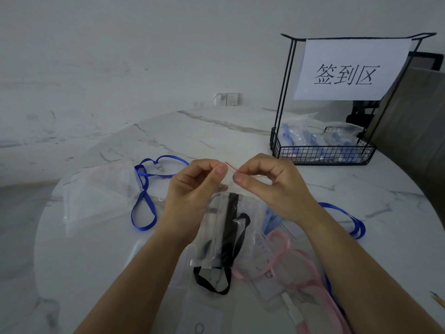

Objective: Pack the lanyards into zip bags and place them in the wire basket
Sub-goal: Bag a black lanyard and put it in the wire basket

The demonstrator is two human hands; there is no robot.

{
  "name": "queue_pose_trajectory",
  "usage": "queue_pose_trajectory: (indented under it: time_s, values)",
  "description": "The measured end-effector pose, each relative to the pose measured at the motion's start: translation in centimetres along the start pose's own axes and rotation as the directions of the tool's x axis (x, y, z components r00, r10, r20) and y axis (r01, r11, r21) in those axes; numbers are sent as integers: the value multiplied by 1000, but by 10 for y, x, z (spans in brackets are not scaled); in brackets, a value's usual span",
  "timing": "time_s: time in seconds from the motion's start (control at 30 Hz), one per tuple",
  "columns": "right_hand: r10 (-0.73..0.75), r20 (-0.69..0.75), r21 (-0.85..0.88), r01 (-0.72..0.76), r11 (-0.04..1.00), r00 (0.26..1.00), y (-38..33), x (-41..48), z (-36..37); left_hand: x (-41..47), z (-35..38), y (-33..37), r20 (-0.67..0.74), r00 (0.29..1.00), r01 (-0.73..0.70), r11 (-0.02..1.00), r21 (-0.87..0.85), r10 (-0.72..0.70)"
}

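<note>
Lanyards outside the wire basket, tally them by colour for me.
Dark blue lanyards: 2
Black lanyards: 2, one inside the held zip bag, one loop below it
Pink lanyard: 1
Light blue lanyard: 1, mostly hidden
Total: 6

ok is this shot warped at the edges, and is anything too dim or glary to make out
Head view: wide-angle warp curves the table edge and tilts the wire basket posts; head view light is dim and flat, shadows soft; the sign reads sharp; the clear zip bag, pinched by the left hand and right hand, shows pale sheen, its edges hard to trace.
</note>
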State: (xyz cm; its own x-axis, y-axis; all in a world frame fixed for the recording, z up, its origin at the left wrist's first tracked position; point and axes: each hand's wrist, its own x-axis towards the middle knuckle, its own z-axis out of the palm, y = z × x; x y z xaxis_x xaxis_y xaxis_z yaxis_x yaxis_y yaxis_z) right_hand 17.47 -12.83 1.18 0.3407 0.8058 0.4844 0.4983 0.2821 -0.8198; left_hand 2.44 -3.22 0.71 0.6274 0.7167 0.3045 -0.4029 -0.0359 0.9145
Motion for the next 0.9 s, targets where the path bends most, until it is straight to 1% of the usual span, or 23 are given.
queue_pose_trajectory:
  time_s: [0.1,0.2,0.37,0.57,0.73,0.9]
  values:
    - [11,12,17,-11,1000,1000,1,0,1,0,1,0,-10,1000,2,1000,-9,-2]
    - [77,31,51,-78,996,997,1,-1,-1,-1,2,0,-18,1000,14,1000,-18,-14]
    - [128,7,113,-128,985,992,2,0,-5,0,3,1,-45,998,31,999,-40,-33]
    - [171,28,146,-173,974,985,1,0,-4,-1,3,1,-32,999,25,999,-39,-26]
    - [185,31,137,-187,973,982,1,0,-2,0,1,-1,1,1000,10,999,-43,-10]
    - [210,58,161,-217,963,976,-1,-2,-5,2,0,-1,-57,998,2,997,-81,-7]
